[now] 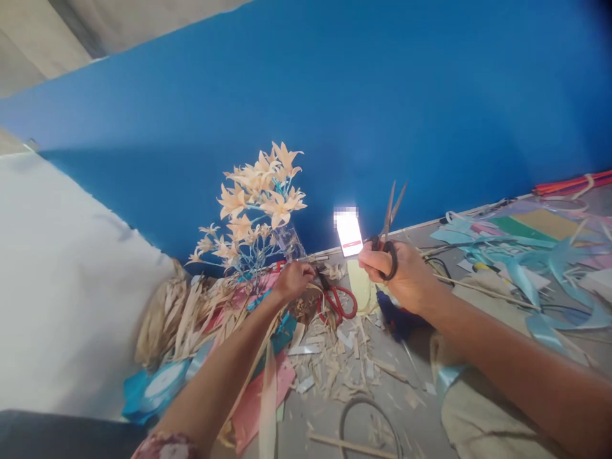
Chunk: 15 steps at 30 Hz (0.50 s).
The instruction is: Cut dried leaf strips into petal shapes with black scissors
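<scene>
Raised at right of centre, my right hand (399,271) grips black-handled scissors (391,217), their blades pointing up and slightly apart. My left hand (295,282) is closed, fingers curled, beside the red-handled scissors (340,305). What it holds, if anything, I cannot make out. Pale peach artificial flowers (268,191) on blue stems stand behind and left of it, near a clear plastic container (289,241). Long beige strips (268,395) run below my left forearm. A blue glue gun (394,315) lies under my right hand, partly hidden.
Beige scraps (344,363) litter the grey surface. A lit phone (350,234) leans against the blue wall (430,115). Light blue ribbon (557,280) and coloured sheets (519,229) pile up at right. A blue ribbon roll (160,387) lies at left, and a wire loop (368,403) in front.
</scene>
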Available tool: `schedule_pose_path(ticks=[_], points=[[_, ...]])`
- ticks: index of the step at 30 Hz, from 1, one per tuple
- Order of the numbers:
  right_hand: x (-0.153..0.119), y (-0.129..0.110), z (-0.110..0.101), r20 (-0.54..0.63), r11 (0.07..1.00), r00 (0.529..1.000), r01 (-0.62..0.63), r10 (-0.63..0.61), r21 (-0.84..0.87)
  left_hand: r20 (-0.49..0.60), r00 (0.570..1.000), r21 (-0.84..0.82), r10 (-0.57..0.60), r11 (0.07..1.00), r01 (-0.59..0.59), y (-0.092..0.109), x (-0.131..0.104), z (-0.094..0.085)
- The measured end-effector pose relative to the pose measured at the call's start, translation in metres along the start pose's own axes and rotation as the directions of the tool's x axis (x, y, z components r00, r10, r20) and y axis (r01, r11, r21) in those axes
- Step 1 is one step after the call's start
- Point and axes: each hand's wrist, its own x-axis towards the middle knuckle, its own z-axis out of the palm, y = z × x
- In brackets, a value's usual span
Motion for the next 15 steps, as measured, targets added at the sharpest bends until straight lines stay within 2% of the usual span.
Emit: schedule_pose_path(ticks=[5,9,12,15], points=[[-0.005,0.002,0.004,0.022,0.998,0.999,-0.041,0.042,-0.039,0.032,0.999,0.004,-0.029,1.000,0.029,-0.008,-0.044,-0.016],[-0.008,0.009,0.006,0.066,0.995,0.995,-0.070,0.075,-0.073,0.087,0.993,-0.054,-0.077,0.995,0.082,-0.005,-0.086,-0.026],[-0.012,0.015,0.011,0.121,0.987,0.987,-0.093,0.109,-0.130,0.143,0.988,-0.102,-0.065,0.992,0.080,0.001,-0.119,-0.021],[-0.018,0.021,0.017,0.147,0.970,0.976,-0.129,0.161,-0.208,0.130,0.991,-0.050,-0.020,0.998,0.027,0.004,-0.141,-0.010]])
